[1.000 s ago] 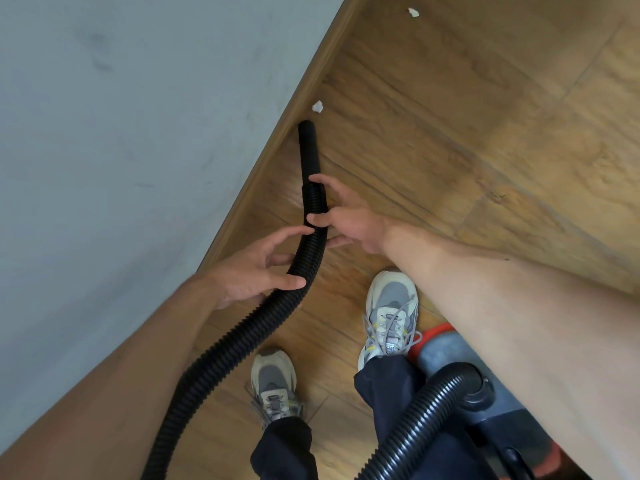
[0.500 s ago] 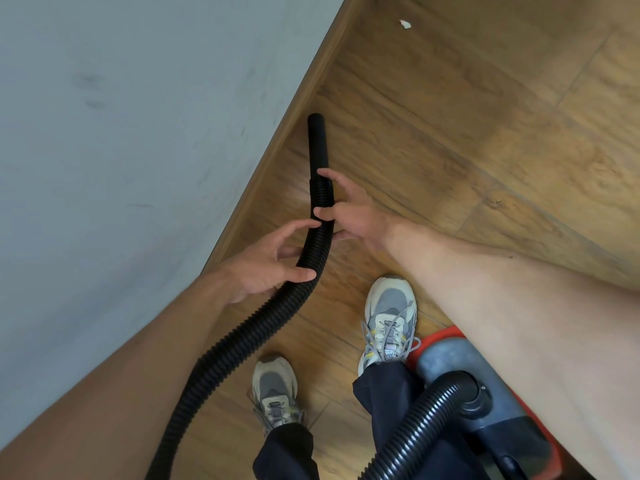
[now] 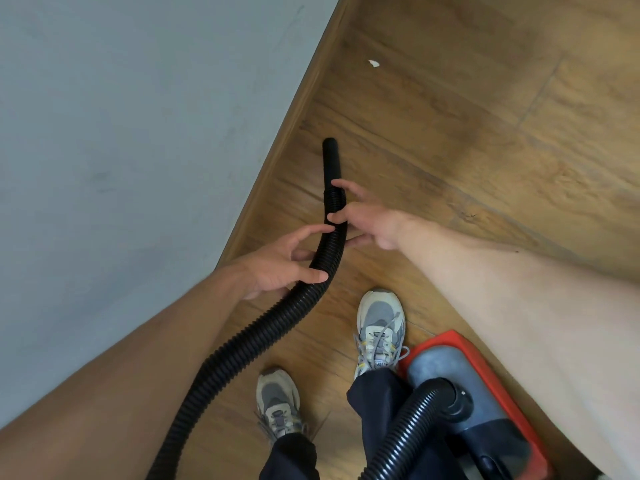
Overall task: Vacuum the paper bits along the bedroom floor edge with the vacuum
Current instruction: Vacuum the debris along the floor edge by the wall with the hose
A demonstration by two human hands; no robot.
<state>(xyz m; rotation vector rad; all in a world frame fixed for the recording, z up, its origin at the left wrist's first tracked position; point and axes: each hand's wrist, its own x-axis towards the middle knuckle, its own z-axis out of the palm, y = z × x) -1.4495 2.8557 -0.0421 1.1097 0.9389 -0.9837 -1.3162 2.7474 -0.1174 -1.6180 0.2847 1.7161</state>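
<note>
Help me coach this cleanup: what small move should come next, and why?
Probably slide the nozzle forward along the skirting board toward the white paper bit. That bit lies on the floor ahead of the nozzle's tip, apart from it. The left hand and the right hand both grip the hose behind the nozzle, so a short push should reach it.

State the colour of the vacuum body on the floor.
The vacuum body is red with a grey and black top, seen best in the head view.

Soft, even daylight, faint shadows, sharp centre, wide-angle stretching of both forearms at the edges.
</note>
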